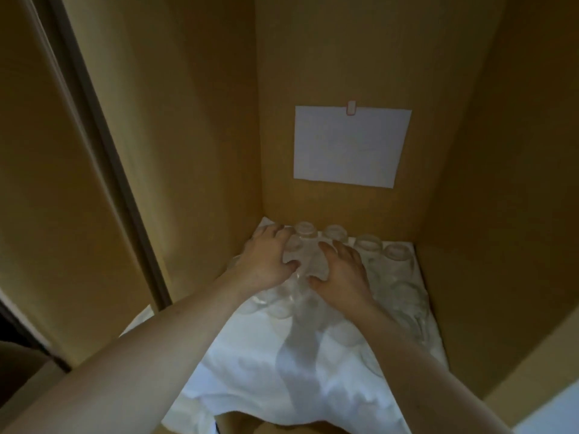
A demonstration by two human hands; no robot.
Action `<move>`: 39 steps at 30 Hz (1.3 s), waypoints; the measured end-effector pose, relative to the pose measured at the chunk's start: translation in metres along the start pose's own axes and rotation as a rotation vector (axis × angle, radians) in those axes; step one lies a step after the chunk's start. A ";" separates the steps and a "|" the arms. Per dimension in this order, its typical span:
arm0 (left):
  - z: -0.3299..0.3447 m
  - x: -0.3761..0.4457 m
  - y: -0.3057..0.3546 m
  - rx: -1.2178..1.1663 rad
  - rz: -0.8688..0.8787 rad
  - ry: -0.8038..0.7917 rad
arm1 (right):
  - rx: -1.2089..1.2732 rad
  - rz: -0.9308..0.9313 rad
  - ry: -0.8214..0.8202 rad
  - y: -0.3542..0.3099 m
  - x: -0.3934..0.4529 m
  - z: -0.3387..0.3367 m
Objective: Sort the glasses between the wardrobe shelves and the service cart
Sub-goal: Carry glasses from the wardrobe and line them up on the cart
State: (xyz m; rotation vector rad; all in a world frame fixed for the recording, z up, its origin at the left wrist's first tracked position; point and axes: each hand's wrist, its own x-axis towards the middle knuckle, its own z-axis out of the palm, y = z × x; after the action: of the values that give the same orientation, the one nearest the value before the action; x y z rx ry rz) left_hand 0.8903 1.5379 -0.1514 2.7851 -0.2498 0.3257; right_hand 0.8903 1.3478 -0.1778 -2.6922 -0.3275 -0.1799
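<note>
- Wooden wardrobe shelf (pixel 438 277) holds clear glasses (pixel 369 244) on a white cloth (pixel 266 371).
- Left hand (pixel 266 261) and right hand (pixel 341 270) each curl round a glass; blur hides which.

Dim, warm light. Tan wood back panel (pixel 329 73) fills the upper centre, side panels at frame left and right. White paper sheet (pixel 349 145) hangs on the back panel, red-edged clip (pixel 351 108) at its top. Dark door edge (pixel 103 145) runs diagonally at left.

White paper sheet (pixel 351 145) clipped above white cloth (pixel 282 371).
</note>
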 end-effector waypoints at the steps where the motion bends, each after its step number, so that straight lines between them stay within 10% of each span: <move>1: 0.001 0.008 -0.007 -0.006 0.019 0.000 | 0.002 0.019 0.014 0.000 0.006 0.001; 39: 0.104 0.198 -0.035 -0.096 -0.067 -0.463 | -0.046 0.264 -0.332 0.050 0.189 0.028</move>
State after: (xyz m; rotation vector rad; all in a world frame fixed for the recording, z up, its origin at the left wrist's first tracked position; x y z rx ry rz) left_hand 1.1077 1.5086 -0.2082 2.7287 -0.2686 -0.3439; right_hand 1.0879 1.3533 -0.1896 -2.7727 -0.0608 0.3433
